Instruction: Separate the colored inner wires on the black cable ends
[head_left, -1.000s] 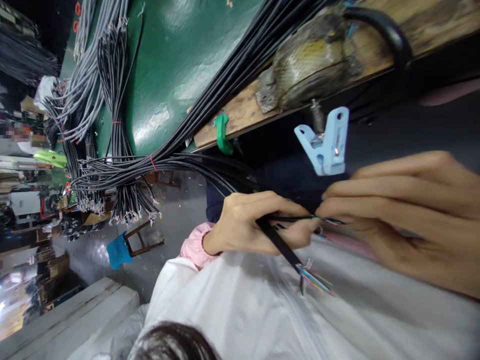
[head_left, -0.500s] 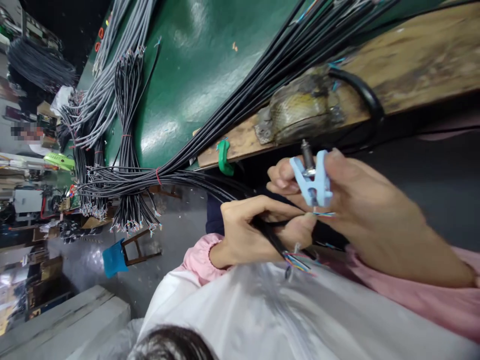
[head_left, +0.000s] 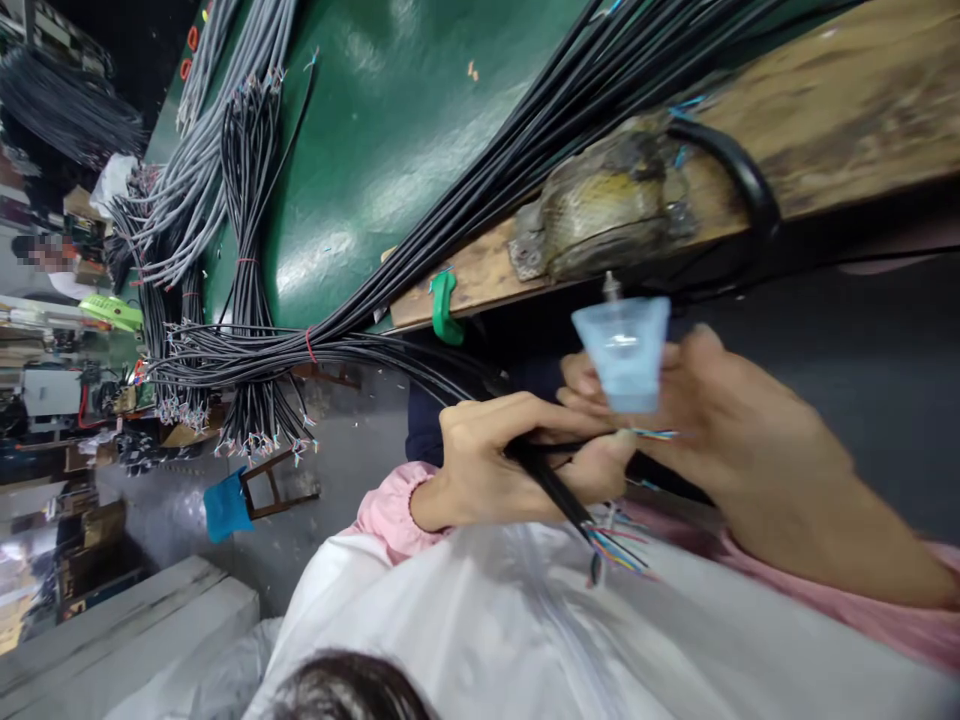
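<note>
My left hand (head_left: 510,455) is closed around black cables (head_left: 555,485), whose stripped coloured wire ends (head_left: 619,550) stick out below. Between its thumb and forefinger it pinches one cable with thin bared wires (head_left: 656,434) pointing right, just under a light blue plastic clip (head_left: 622,355). The clip is smeared as if spinning, on the metal shaft (head_left: 612,285) of a grimy, tape-wrapped motor (head_left: 604,215). My right hand (head_left: 697,400) is behind and right of the clip, thumb raised and fingers loosely spread, holding nothing I can see. The clip hides part of its fingers.
A wooden board (head_left: 832,120) carries the motor along the edge of a green table (head_left: 390,130). Black cable bundles (head_left: 255,180) and grey cables (head_left: 225,120) lie on it. A green hook-shaped piece (head_left: 445,308) sits at the board's edge. A blue stool (head_left: 229,505) stands on the floor.
The clip, sharp with two arms before, is now a blurred trapezoid. My right thumb has come away from it, and the right hand has shifted slightly right. My left hand keeps its grip.
</note>
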